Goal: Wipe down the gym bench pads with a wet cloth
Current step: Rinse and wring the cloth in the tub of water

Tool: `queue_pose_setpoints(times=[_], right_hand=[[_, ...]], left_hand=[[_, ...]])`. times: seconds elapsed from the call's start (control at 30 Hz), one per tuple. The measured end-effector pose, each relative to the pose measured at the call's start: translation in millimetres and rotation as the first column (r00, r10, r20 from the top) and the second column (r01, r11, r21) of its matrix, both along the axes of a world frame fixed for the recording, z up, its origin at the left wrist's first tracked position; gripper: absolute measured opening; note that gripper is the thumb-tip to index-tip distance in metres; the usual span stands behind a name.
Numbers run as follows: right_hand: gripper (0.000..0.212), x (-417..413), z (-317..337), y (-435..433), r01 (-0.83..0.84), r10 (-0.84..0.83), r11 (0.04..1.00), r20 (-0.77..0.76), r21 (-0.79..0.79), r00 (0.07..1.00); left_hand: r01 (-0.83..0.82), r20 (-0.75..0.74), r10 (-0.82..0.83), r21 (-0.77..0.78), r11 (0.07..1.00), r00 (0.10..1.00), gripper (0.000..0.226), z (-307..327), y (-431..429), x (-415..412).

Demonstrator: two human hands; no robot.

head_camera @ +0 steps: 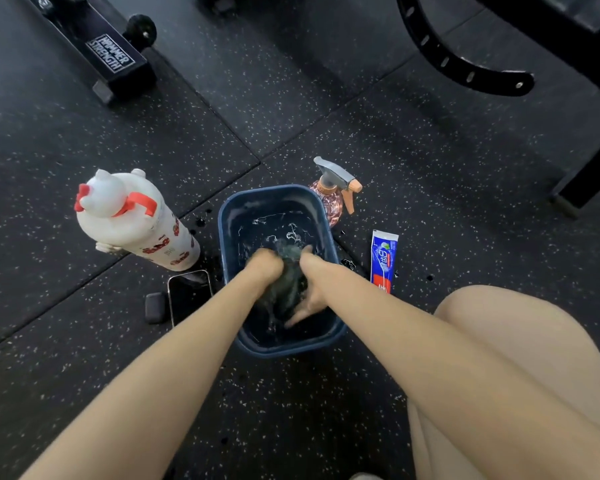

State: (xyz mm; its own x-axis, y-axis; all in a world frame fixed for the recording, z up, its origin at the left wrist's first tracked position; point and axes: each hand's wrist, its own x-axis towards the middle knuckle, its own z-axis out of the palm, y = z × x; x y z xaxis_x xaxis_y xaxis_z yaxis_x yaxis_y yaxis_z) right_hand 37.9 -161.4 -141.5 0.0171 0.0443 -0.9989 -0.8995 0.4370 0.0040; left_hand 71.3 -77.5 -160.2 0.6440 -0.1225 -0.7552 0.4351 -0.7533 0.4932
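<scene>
Clamped in a fist, our left grip [265, 266] curls round the dark wet cloth [289, 271] down inside the blue basin [230, 216]. Our right grip [310, 297] lies against the cloth's other side. Its fingers [293, 318] look stretched toward the near end, but they are blurred, so we cannot tell whether it clasps the cloth or only presses it. The cloth sits bunched between the two, partly in the rippling water [278, 226].

The basin stands on the speckled black floor [326, 98]. A pink spray bottle [333, 194] stands just beside its far right corner. A blue and red tube [383, 261] lies to its right. On the left stands a white bottle [136, 220] with red trim, and nearer to us lie a phone [189, 296] and a small dark case [155, 306]. Black gym frames [108, 57] stand further off. Our bare knee [516, 341] is at the lower right.
</scene>
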Motion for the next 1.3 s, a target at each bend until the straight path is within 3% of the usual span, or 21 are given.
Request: queue_pose_setpoints(times=[0.1, 0.17, 0.27, 0.37, 0.4, 0.43, 0.47, 0.5, 0.53, 0.57, 0.67, 0.7, 0.73, 0.77, 0.83, 1.0, 1.13, 1.2, 1.27, 1.3], right_hand=[[0.086, 0, 0, 1, 0.146, -0.149, 0.988, 0.067, 0.046, 0.987], [0.070, -1, 0, 6, 0.210, -0.221, 0.974, 0.153, 0.087, 0.963], [0.048, -2, 16, 11, 0.155, -0.153, 0.988, 0.328, 0.022, 0.932], [0.043, 0, 32, 12, 0.252, -0.221, 0.968, 0.469, -0.002, 0.855], [0.041, 0, 35, 16, 0.245, -0.196, 0.969, 0.519, -0.027, 0.832], [0.040, 1, 38, 23, 0.172, -0.046, 0.971, 0.582, -0.163, 0.812], [0.039, -2, 41, 36, 0.042, 0.203, 0.922, 0.574, -0.385, 0.794], [0.038, -2, 45, 48, -0.029, 0.507, 0.702, 0.471, -0.712, 0.722], [0.038, 1, 48, 60, -0.084, 0.720, 0.428, 0.283, -0.900, 0.634], [0.038, 1, 53, 68, -0.098, 0.770, 0.345, 0.222, -0.933, 0.598], [0.035, 12, 49, 67, -0.237, 0.764, 0.354, 0.133, -0.905, 0.632], [0.033, 10, 42, 58, -0.290, 0.732, 0.424, 0.136, -0.858, 0.667], [0.029, 10, 36, 49, -0.258, 0.568, 0.696, 0.294, -0.671, 0.769], [0.027, 10, 36, 40, -0.180, 0.376, 0.882, 0.423, -0.435, 0.825], [0.030, 10, 36, 28, 0.040, 0.015, 0.995, 0.515, -0.096, 0.857], [0.035, 3, 39, 26, 0.168, -0.172, 0.985, 0.417, 0.048, 0.892], [0.039, 4, 35, 16, 0.011, 0.031, 0.995, 0.398, -0.103, 0.917], [0.033, 7, 32, 14, -0.054, 0.144, 0.972, 0.401, -0.227, 0.905], [0.038, 6, 28, 11, -0.223, 0.418, 0.851, 0.356, -0.475, 0.836], [0.043, 5, 27, 9, -0.325, 0.574, 0.732, 0.285, -0.599, 0.767]], left_hand=[[-0.258, -0.071, 0.249, -0.182, 0.949, 0.966, 0.035, 17, 4, -2], [-0.202, -0.029, 0.200, -0.209, 0.957, 0.979, 0.032, 32, 1, -6], [-0.048, 0.123, 0.069, -0.167, 0.985, 0.990, 0.034, 48, -4, -15], [0.066, 0.285, -0.037, -0.091, 0.994, 0.958, 0.035, 64, -10, -25], [0.090, 0.354, -0.070, -0.041, 0.995, 0.933, 0.036, 67, -11, -27], [0.094, 0.419, -0.088, 0.006, 0.996, 0.904, 0.037, 69, -13, -28], [0.073, 0.476, -0.083, 0.041, 0.997, 0.876, 0.036, 70, -13, -28], [0.037, 0.510, -0.058, 0.051, 0.998, 0.858, 0.035, 71, -13, -26], [0.002, 0.525, -0.027, 0.047, 0.999, 0.851, 0.034, 70, -13, -24], [-0.023, 0.533, -0.004, 0.043, 0.999, 0.846, 0.034, 69, -12, -22], [-0.062, 0.552, 0.038, 0.024, 0.998, 0.833, 0.033, 65, -14, -18], [-0.079, 0.554, 0.059, 0.012, 0.997, 0.830, 0.032, 63, -16, -18], [-0.102, 0.555, 0.085, 0.000, 0.995, 0.828, 0.032, 61, -18, -18], [-0.130, 0.553, 0.114, -0.009, 0.991, 0.825, 0.032, 57, -19, -17], [-0.181, 0.549, 0.159, -0.013, 0.983, 0.821, 0.032, 51, -17, -12], [-0.273, 0.496, 0.237, 0.000, 0.962, 0.836, 0.033, 37, -4, 2], [-0.215, 0.477, 0.151, 0.083, 0.973, 0.866, 0.035, 25, -7, 13], [-0.062, 0.518, -0.056, 0.209, 0.976, 0.853, 0.044, 20, -3, 18], [0.109, 0.496, -0.239, 0.277, 0.955, 0.835, 0.049, 16, 0, 21], [0.157, 0.456, -0.255, 0.242, 0.957, 0.853, 0.048, 15, 1, 21]])
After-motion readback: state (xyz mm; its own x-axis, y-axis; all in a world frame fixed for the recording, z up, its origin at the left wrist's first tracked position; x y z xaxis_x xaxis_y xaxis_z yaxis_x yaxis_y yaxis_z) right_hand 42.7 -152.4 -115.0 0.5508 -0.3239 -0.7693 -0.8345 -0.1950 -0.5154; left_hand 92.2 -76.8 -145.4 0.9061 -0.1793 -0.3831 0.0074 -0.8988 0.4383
